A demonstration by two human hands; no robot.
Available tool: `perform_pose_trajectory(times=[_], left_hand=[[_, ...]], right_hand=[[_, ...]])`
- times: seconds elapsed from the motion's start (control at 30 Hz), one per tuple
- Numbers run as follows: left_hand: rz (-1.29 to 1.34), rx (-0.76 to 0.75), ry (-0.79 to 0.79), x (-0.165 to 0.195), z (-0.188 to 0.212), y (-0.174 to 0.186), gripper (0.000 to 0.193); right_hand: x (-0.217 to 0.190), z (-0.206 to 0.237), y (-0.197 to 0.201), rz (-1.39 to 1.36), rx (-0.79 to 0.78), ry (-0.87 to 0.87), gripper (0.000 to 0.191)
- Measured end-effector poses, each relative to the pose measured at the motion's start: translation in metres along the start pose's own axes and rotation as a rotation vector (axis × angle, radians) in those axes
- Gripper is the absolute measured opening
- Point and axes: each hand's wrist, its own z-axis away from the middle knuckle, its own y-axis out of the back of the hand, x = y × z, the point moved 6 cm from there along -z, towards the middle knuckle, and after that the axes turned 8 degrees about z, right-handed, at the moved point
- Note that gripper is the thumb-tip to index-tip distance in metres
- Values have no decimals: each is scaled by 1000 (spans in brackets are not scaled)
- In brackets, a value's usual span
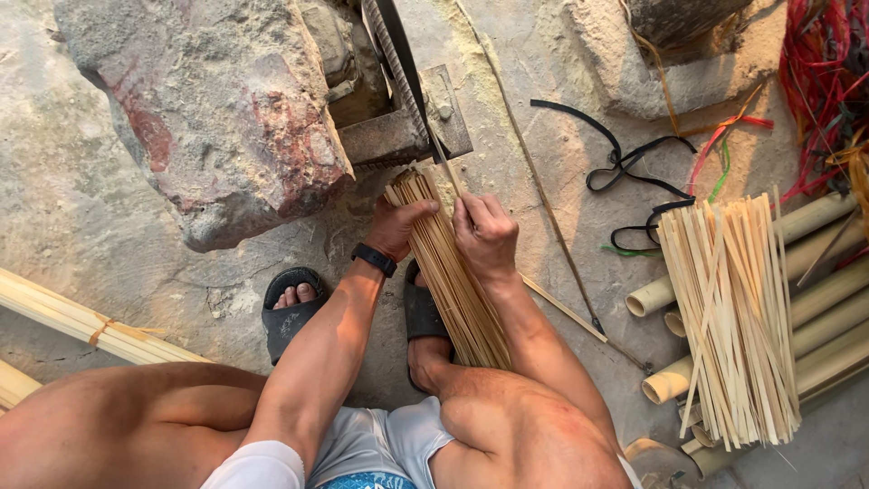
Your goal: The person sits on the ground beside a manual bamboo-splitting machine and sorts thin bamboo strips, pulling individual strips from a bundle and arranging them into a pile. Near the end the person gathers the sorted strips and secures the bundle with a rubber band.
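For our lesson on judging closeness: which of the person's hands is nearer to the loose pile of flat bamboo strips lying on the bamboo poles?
Right. The right hand grips the stick bundle on the side toward the pile; the left hand is farther away.

Rough stone floor [81, 217] here: a big boulder [213, 109], bamboo tubes [806, 290] with a pile of pale bamboo strips [733, 317] across them, black straps [625, 163], and another bamboo bundle [81, 321] at left.

Bundle of thin bamboo strips [453, 272], pale tan, straight and tightly packed; centre of the frame, slanting from upper left down to lower right, top ends fanned just below a metal blade.
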Motion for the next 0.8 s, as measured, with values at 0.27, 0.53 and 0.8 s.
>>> perform_pose_trajectory(times=[0.27,0.53,0.8], left_hand=[[37,-74,48,-9,-4,4,29],[61,-96,5,-2,4,1,29],[344,-322,106,6,17,-2,40]], right_hand=[[1,-27,-32,15,-44,44,6],[7,33,15,28,-100,72,21],[26,45,40,-412,-113,-318,7]])
